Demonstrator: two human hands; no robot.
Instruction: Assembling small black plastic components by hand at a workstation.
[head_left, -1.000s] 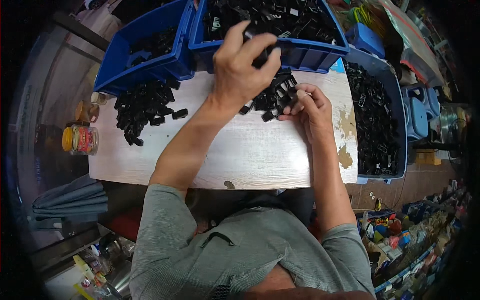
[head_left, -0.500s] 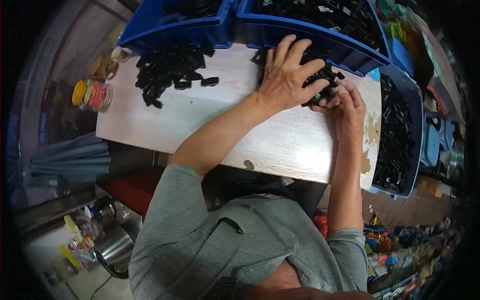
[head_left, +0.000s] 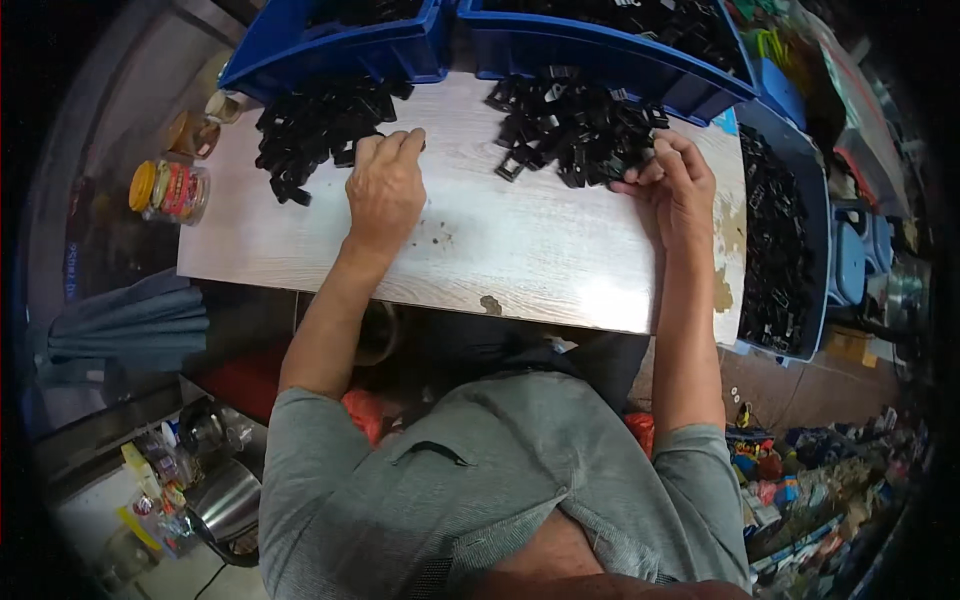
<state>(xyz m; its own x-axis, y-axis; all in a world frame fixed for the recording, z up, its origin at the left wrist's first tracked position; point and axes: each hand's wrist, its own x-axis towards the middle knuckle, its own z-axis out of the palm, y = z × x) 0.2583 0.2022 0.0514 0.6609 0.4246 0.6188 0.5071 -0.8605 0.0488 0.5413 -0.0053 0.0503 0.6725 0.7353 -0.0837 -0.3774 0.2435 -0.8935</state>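
Table [head_left: 540, 240] is my clock, 12 at its far side. Black parts [head_left: 575, 165] lie loose on it in two piles: left pile [head_left: 310, 130] at 10, right pile [head_left: 565, 120] near 2.

Left hand [head_left: 388, 195] at 9, palm down, fingers bent at the near edge of the left pile. Fingertips are tucked out of my sight, so I can't tell if they grasp a part.

Right hand [head_left: 688, 190] at 3, thumb and fingers curled in at the right pile's outer edge. Touching, I'd say; pinched on a part or not, I can't tell.

Left bin [head_left: 410, 55] at 11, right bin [head_left: 600, 50] at 1, tub [head_left: 822, 250] at 3 beyond the right hand. Black parts in all three. Jar [head_left: 182, 192] at 9, well apart from the left hand.

Step in hand, my read: handling parts, one hand per pile. Next move, whichever hand makes it, calls for a clean fingertip pick; parts overlap, so neighbours could drag along.
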